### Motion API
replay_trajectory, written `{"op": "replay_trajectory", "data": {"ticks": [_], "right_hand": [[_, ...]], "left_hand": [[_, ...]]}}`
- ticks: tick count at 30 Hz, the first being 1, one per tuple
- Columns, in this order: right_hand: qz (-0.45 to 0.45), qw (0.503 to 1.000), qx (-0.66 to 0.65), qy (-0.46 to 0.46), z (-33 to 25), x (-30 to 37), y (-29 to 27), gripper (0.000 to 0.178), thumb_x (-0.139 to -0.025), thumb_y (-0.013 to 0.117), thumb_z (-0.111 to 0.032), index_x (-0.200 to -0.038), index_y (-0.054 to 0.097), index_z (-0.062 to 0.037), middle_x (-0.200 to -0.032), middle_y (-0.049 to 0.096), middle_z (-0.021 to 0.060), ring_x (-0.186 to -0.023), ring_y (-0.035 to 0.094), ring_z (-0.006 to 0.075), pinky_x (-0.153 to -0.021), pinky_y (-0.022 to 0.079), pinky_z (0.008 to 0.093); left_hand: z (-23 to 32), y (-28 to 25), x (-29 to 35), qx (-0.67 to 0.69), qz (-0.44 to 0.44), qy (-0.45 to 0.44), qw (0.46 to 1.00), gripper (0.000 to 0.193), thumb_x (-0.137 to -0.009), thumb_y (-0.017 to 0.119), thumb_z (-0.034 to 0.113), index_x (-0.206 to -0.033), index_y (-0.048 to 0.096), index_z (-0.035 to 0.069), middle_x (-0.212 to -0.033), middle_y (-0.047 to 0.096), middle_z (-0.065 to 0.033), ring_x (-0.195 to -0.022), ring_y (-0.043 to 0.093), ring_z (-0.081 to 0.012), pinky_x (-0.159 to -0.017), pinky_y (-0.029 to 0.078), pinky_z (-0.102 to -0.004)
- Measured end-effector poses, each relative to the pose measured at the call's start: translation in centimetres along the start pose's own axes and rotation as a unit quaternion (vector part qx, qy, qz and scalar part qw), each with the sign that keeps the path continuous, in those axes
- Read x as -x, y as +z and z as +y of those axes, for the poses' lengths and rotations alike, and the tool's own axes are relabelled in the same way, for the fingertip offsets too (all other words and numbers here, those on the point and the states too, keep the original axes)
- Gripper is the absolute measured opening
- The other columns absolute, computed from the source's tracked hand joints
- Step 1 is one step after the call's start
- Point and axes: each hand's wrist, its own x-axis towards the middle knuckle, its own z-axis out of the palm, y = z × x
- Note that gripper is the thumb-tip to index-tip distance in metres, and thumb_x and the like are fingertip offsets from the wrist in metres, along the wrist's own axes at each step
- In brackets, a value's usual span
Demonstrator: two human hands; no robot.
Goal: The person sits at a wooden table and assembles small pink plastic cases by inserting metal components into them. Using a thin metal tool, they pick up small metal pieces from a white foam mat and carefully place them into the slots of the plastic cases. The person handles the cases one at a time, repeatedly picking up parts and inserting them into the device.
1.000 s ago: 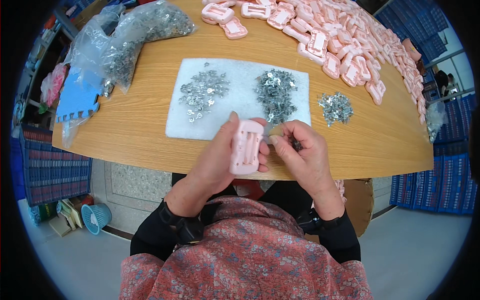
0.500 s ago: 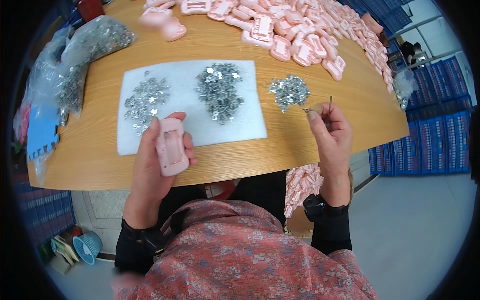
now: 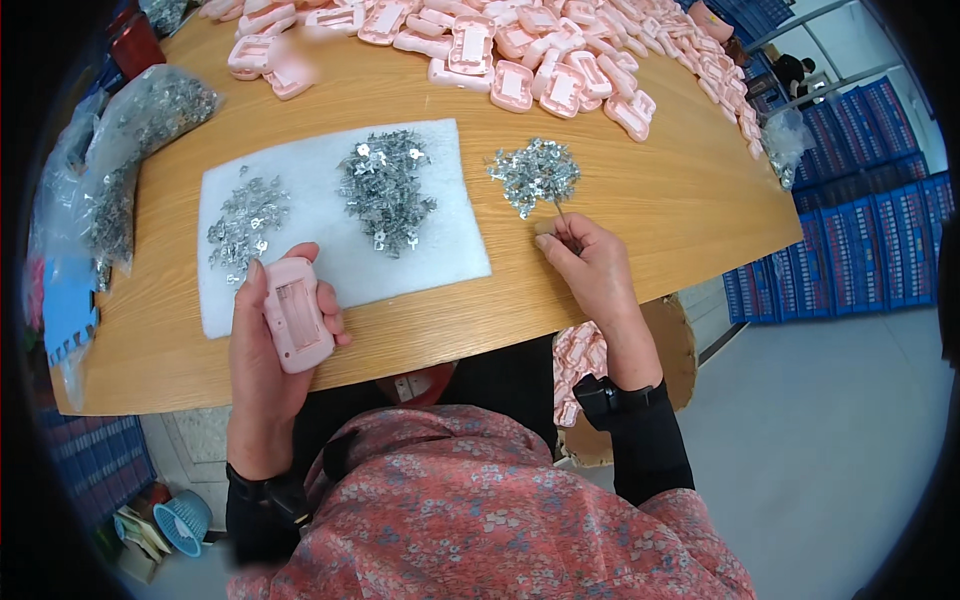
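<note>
Tabletop: the curved wood-grain tabletop [image 3: 700,215] carries your work; its near edge is close, so work in from it or small parts may drop off.
Housing pile: the pink plastic housings [image 3: 512,88] spread over the far side, well apart from both hands.
Foam mat: the white foam mat [image 3: 445,215] lies left of your right hand and bears two separate heaps; avoid brushing them together with a sleeve.
Right hand: your right hand [image 3: 595,262] is at the near edge of the loose heap, thumb and forefinger drawn together around a rod; whether a clip is also pinched, you cannot tell here.
Dense heap: metal pieces [image 3: 388,190] sit thickly on the mat's right half.
Loose heap: the metal clips [image 3: 535,172] lie on bare wood; one at the fringe should come away cleaner than one from the middle.
Left hand: your left hand [image 3: 258,345] is curled round the held housing [image 3: 298,315], recess facing up; a steady, gentle grip should serve.
Rod: the slender dark rod [image 3: 558,207] points toward the clips; a light touch should scatter fewer.
</note>
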Motion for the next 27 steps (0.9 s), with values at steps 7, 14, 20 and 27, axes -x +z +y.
{"op": "replay_trajectory", "data": {"ticks": [7, 14, 20, 27], "right_hand": [[0.103, 0.989, -0.011, -0.110, -5.5, 0.4, -1.9, 0.015, -0.090, 0.070, -0.008, -0.102, 0.069, 0.0014, -0.082, 0.061, -0.0042, -0.071, 0.050, 0.0028, -0.063, 0.042, 0.0203], [0.020, 0.999, 0.034, 0.017, 0.8, -0.9, -1.5, 0.015, -0.087, 0.071, -0.007, -0.098, 0.069, 0.0024, -0.079, 0.063, -0.0014, -0.070, 0.055, 0.0060, -0.066, 0.048, 0.0229], [0.036, 0.999, -0.018, 0.025, 1.2, -0.9, -1.8, 0.015, -0.087, 0.070, -0.007, -0.100, 0.068, 0.0022, -0.078, 0.063, -0.0012, -0.071, 0.055, 0.0055, -0.067, 0.048, 0.0229], [0.077, 0.989, 0.093, -0.088, 0.5, -1.7, -0.3, 0.016, -0.086, 0.070, -0.007, -0.100, 0.068, -0.0013, -0.083, 0.066, 0.0096, -0.075, 0.063, 0.0188, -0.068, 0.050, 0.0308]], "left_hand": [[-0.2, -0.3, -0.1, 0.003, -0.006, 0.001, 1.000, 0.058, -0.104, 0.033, 0.051, -0.130, 0.051, 0.003, -0.079, 0.058, -0.0073, -0.068, 0.057, -0.0159, -0.059, 0.051, -0.0325], [-0.3, -0.4, 0.0, 0.004, -0.013, -0.001, 1.000, 0.057, -0.104, 0.032, 0.050, -0.130, 0.050, 0.003, -0.078, 0.057, -0.0067, -0.068, 0.056, -0.0159, -0.059, 0.050, -0.0322], [-0.2, -0.1, -0.1, -0.003, 0.000, 0.000, 1.000, 0.057, -0.104, 0.032, 0.051, -0.131, 0.050, 0.003, -0.078, 0.057, -0.0062, -0.067, 0.057, -0.0157, -0.059, 0.050, -0.0321], [-0.4, -0.5, -0.2, 0.006, -0.011, 0.007, 1.000, 0.058, -0.104, 0.032, 0.050, -0.130, 0.050, 0.002, -0.078, 0.059, -0.0077, -0.066, 0.059, -0.0164, -0.060, 0.052, -0.0320]]}}
